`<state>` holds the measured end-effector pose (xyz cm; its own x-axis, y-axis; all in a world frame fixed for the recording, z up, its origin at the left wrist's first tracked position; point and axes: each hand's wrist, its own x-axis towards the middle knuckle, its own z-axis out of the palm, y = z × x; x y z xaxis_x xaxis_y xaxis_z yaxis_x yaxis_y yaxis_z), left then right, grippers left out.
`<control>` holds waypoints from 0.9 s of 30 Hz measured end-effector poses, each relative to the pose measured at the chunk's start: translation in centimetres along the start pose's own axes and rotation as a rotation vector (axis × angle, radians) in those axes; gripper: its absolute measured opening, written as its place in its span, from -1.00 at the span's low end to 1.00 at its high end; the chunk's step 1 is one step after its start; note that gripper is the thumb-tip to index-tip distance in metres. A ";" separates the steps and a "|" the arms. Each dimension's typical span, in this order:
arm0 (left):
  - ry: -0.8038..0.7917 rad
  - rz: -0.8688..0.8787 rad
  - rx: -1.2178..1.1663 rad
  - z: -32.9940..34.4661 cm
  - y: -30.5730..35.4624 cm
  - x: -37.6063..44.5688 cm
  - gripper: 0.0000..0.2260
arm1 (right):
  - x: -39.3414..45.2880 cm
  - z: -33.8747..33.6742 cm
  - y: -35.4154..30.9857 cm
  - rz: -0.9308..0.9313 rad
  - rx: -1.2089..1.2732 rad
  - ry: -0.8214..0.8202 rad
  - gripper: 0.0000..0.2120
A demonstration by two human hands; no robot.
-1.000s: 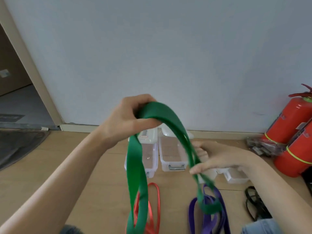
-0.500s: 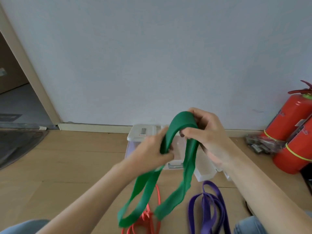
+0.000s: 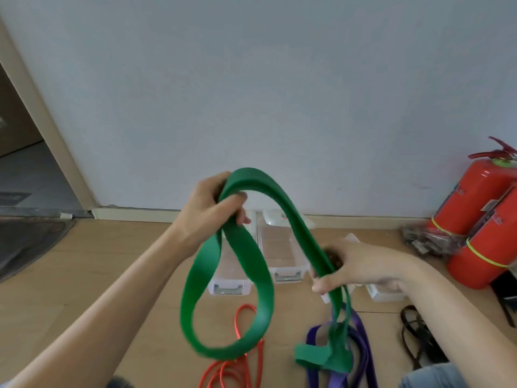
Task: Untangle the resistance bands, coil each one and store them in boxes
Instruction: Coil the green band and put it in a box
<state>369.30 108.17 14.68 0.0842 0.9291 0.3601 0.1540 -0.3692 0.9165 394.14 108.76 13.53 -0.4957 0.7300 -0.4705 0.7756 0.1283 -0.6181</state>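
While left hand (image 3: 208, 208) lifts green band (image 3: 260, 278) high, right hand (image 3: 355, 264) grip clenches it lower.

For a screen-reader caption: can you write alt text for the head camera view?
Two bare hands hold a wide green resistance band above a wooden floor, the left hand gripping its top and the right hand gripping a lower stretch. An orange band and a purple band lie below, clear boxes beyond.

The left hand (image 3: 208, 210) is gripping the green band (image 3: 253, 273) at its raised loop, while the right hand (image 3: 361, 266) is pinching its lower strands above the purple band (image 3: 361, 343).
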 end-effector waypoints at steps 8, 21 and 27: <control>-0.241 -0.050 0.417 5.1 -2.3 -0.8 -0.72 | 2.4 2.8 -1.9 -0.353 0.198 0.289 -0.83; -0.233 -0.310 0.321 1.7 -6.3 -2.7 -0.90 | 2.1 1.2 1.0 -0.222 0.326 0.463 -0.87; -0.313 -0.082 0.574 4.6 -4.2 -3.1 -0.78 | 2.6 4.6 1.3 -0.136 0.178 0.077 -0.24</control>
<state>372.90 106.72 8.86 0.3193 0.9363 0.1462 0.6650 -0.3313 0.6694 392.09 107.73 8.57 -0.5541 0.7642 -0.3301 0.6194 0.1136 -0.7768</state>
